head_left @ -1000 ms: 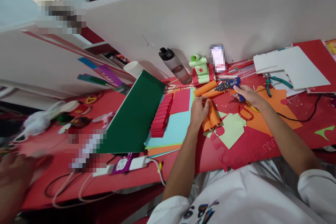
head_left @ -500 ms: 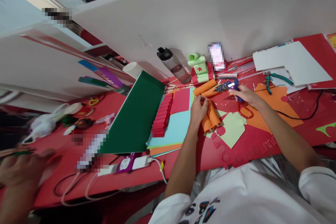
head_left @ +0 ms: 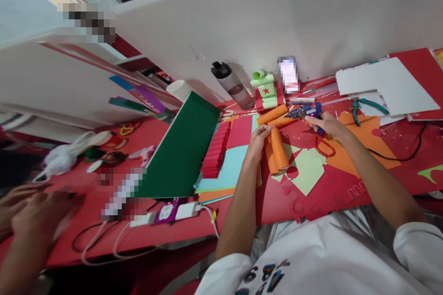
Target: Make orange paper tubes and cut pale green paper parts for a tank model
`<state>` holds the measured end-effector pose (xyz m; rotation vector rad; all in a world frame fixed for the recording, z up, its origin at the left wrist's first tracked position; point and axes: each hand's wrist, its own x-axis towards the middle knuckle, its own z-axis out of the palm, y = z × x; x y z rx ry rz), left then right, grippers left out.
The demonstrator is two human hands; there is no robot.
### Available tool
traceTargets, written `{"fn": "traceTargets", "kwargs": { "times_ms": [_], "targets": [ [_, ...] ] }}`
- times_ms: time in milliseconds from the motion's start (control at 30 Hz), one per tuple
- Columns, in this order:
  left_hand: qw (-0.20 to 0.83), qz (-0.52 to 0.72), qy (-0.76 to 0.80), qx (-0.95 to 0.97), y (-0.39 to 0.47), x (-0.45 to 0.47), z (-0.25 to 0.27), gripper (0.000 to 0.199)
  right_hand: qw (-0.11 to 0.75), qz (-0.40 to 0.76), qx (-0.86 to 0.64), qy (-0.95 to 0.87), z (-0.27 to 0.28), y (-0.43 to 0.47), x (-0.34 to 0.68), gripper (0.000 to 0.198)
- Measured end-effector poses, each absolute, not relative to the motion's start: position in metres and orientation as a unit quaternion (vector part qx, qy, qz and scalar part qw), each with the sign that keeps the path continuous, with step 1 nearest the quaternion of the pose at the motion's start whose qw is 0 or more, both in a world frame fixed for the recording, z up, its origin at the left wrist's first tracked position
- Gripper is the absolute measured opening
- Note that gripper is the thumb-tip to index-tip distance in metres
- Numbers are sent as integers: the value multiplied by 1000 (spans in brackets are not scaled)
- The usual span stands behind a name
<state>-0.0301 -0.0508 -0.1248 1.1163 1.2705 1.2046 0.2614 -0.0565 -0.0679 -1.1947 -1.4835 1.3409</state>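
Note:
My left hand (head_left: 258, 142) is closed at the far end of a pair of orange paper rolls (head_left: 278, 152), which lie side by side and point toward me. In my right hand (head_left: 329, 125) is a blue hot glue gun (head_left: 304, 111), its nozzle pointing left above another orange paper roll (head_left: 272, 114). The glue gun's nozzle is apart from the held rolls. Below my right hand show the red handles of scissors (head_left: 325, 148), partly hidden. Pale green paper (head_left: 307, 175) lies just right of the held rolls.
Red pleated paper (head_left: 216, 152) lies beside a leaning green board (head_left: 180, 152). A bottle (head_left: 235, 90), a light green paper model (head_left: 266, 91) and a phone (head_left: 289, 74) stand by the wall. Teal pliers (head_left: 356, 113) lie right. Another person's hands (head_left: 34, 212) are far left.
My left hand has shifted slightly left along the rolls' far end, and the right roll has turned a little. The glue gun stays in my right hand. The other person's hands moved.

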Motion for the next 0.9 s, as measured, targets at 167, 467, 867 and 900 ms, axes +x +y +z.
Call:
{"fn": "traceTargets", "kwargs": {
  "times_ms": [167,467,867,900],
  "targets": [
    [539,526,488,441,-51,-28,-124,30,363,449,-478,-661,-61,-67,257,40],
    [554,527,480,430,-52,-25,-122,35,323,348,-512,-716,-59,-75,240,48],
    [565,526,473,424,-56,-22,-119,28,326,273,-528,-735,-70,-73,228,46],
    [565,525,474,426,-56,-22,-119,27,328,272,-527,-735,-70,-73,228,46]
  ]
}}
